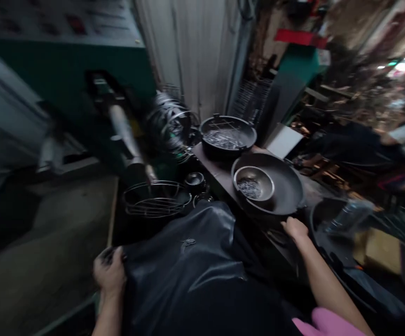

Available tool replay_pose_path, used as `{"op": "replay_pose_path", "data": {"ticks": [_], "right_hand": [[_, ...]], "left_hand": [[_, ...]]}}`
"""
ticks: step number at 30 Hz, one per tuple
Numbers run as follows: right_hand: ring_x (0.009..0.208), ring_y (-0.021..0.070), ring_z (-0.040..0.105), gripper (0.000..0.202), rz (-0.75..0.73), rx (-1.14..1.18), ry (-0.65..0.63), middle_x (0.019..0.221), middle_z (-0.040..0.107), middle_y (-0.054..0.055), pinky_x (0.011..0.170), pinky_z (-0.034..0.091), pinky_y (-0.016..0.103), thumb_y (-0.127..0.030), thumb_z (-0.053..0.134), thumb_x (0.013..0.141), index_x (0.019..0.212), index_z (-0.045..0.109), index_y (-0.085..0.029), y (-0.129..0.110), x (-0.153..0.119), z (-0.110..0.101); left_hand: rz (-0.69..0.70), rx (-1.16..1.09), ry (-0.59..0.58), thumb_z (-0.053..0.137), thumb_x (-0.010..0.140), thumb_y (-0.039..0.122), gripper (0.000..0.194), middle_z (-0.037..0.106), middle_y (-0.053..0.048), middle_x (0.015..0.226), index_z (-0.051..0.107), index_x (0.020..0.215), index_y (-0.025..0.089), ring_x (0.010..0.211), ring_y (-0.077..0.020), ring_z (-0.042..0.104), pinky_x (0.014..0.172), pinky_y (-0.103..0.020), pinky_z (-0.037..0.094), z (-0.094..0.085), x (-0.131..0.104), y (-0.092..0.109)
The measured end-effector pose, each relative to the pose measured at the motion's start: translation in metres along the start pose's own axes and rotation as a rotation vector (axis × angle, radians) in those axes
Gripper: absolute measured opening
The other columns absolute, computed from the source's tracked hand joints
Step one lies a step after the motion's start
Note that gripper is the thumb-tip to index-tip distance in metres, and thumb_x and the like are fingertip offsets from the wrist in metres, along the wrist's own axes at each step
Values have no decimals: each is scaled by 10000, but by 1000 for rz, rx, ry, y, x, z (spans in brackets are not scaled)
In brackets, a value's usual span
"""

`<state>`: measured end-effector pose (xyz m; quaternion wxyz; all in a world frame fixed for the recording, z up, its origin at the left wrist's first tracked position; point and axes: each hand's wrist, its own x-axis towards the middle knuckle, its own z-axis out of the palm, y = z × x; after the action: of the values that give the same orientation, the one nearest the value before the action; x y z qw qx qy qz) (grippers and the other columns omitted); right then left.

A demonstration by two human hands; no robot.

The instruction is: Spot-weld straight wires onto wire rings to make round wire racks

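Note:
My left hand (pixel 110 271) is closed at the lower left, beside the dark apron (pixel 202 252) over my lap. Something dark shows between its curled fingers, too blurred to name. My right hand (pixel 295 228) is closed just below the near rim of a wide dark pan (pixel 288 186); what it grips, if anything, is hidden. Inside that pan sits a small metal bowl (pixel 267 184) with small shiny pieces (pixel 249 188) in it. Behind it stands another dark pan (pixel 247 135) holding thin metal pieces (pixel 223 138). A small curled wire-like piece (pixel 188 242) lies on the apron.
A machine with a pale shaft (pixel 123 128) stands ahead, above a round wire rack (pixel 156 207). Coiled wire (pixel 170 121) lies behind. At right, another dark pan (pixel 319 224) holds a clear plastic bag (pixel 351 215) and a yellowish block (pixel 382 249). Clutter fills the right background.

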<state>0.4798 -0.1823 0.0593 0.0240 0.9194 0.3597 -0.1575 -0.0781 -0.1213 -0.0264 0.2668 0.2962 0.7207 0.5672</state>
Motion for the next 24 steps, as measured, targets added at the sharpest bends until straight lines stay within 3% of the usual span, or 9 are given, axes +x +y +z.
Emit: {"op": "replay_pose_path", "data": {"ticks": [3,5,8,10,13,16,20,24], "right_hand": [[891,310,633,284,-337,-50,-105,938,678,186,742,452,376,-352,484,815,859,668,-141,-29,-13,-6],[875,267,639,259,-542,34,-138,922,696,114,746,452,334,-371,477,810,867,664,-200,-55,-23,-7],[895,242,634,224,-736,168,-141,937,697,72,776,450,311,-357,497,786,884,652,-226,-102,-38,-7],[906,227,630,229,-845,242,-153,947,693,64,797,447,302,-342,487,791,907,642,-220,-134,-46,-5],[901,211,628,234,-983,324,-151,954,687,60,798,450,294,-328,482,797,932,632,-209,-173,-57,-4],[833,201,632,231,-1069,339,-133,928,687,55,761,461,293,-320,505,788,938,633,-200,-192,-62,-5],[806,183,635,219,-1082,380,-187,896,691,42,740,470,274,-302,514,799,942,638,-191,-189,-61,-2],[882,187,636,173,-1167,257,-273,935,693,46,795,466,279,-230,543,797,924,656,-195,-196,-71,21]], "left_hand": [[14,-18,-52,693,540,432,478,575,-17,783,559,906,156,723,-156,558,677,-308,475,14,-8,15],[-38,-63,-217,691,563,436,507,589,-38,810,559,964,157,744,-171,570,639,-301,480,30,-18,26],[-137,-124,-430,718,567,394,540,592,-64,872,546,1017,150,767,-169,579,637,-287,480,64,-34,41],[-176,-192,-407,737,565,349,573,577,-74,922,521,1057,152,799,-162,584,693,-295,481,89,-41,49],[-123,-248,-236,744,593,308,629,538,-93,1052,459,1140,186,946,-177,567,816,-325,459,124,-45,57],[-101,-262,-125,714,646,333,655,496,-109,1147,387,1200,210,1069,-192,522,870,-335,436,146,-44,63],[-132,-324,-106,694,663,331,591,529,-97,1088,407,1161,193,1035,-169,535,873,-310,428,149,-39,62],[-146,-368,-129,671,668,347,494,573,-70,969,466,1087,184,916,-147,569,792,-289,451,139,-38,55]]}}
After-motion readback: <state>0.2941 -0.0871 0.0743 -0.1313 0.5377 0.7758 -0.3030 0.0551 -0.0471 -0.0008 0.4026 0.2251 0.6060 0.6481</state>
